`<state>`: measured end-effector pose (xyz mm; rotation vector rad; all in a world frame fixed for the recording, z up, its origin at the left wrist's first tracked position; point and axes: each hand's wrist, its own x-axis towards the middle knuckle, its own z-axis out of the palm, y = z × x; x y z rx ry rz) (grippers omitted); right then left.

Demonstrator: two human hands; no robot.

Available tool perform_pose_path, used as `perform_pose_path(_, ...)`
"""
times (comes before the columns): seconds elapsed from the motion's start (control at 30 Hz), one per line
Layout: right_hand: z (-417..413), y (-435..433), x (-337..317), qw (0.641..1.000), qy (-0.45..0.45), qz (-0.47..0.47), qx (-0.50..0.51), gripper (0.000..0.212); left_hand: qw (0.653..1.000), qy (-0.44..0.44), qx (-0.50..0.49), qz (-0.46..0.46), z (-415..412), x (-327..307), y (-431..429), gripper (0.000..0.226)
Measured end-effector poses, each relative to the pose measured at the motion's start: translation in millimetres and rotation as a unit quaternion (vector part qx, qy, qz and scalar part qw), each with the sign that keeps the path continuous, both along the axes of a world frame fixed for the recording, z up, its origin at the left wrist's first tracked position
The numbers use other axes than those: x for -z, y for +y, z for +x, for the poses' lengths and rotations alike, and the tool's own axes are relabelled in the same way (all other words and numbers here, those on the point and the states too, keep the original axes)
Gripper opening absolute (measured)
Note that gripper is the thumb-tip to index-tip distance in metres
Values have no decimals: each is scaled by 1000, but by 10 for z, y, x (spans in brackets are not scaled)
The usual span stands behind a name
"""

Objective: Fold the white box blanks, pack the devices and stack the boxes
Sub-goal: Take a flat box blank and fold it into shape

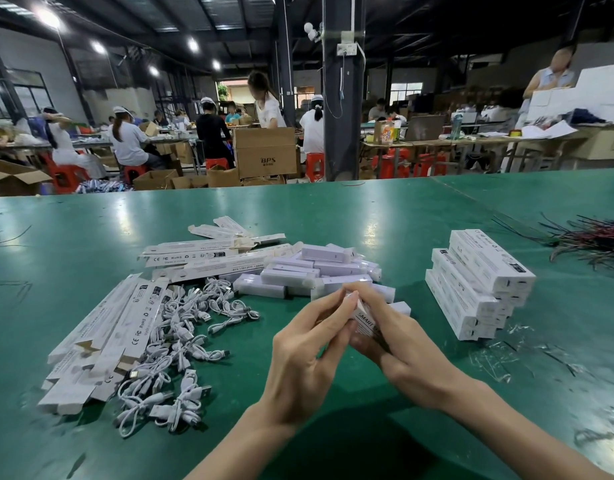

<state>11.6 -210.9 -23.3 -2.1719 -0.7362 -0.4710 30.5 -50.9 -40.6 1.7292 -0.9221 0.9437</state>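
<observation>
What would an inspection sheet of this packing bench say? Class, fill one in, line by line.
Surface: green table, scuffed, glossy.
Job's things: flat box blanks left; wrapped devices centre; stacked boxes right.
Clutter: plastic scraps near the stack.
Hands: left hand and right hand together hold a white box, working its end.
Cables: white USB cables heaped; dark wire bundle far right.
Surroundings: seated workers, cardboard cartons behind.
</observation>
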Motion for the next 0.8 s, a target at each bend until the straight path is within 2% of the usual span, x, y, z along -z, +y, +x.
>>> perform_pose_path(0.17, 21, -27, 36, 1000, 17, -18, 8, 69, 999, 23, 11, -38, -20, 5, -16, 30)
perform_pose_path(0.27, 46, -1, 8, 999, 38, -38, -2, 76, 983, 122, 34, -131, -10, -34, -32, 25)
perform_pose_path(0.33, 39, -14, -6, 996, 24, -88, 14, 76, 953, 207, 33, -219, 63, -65, 10, 22)
perform_pose_path(0.4, 28, -56, -19, 992, 6, -125, 28, 65, 911, 277, 24, -305, 198, -87, 116, 22)
perform_pose_path(0.47, 34, -84, -48, 989, -26, -143, 38, 49, 884, 318, 22, -341, 310, -91, 222, 27)
perform_pose_path(0.6, 111, -174, -164, 975, -119, -125, 142, 31, 889, 353, -5, -290, 372, -45, 261, 31)
perform_pose_path(0.7, 230, -446, -279, 924, -203, -102, 309, 26, 894, 352, -30, -275, 370, -66, 262, 34)
perform_pose_path(0.8, 338, -787, -324, 839, -204, -142, 483, 17, 901, 344, -50, -258, 357, -95, 252, 33)
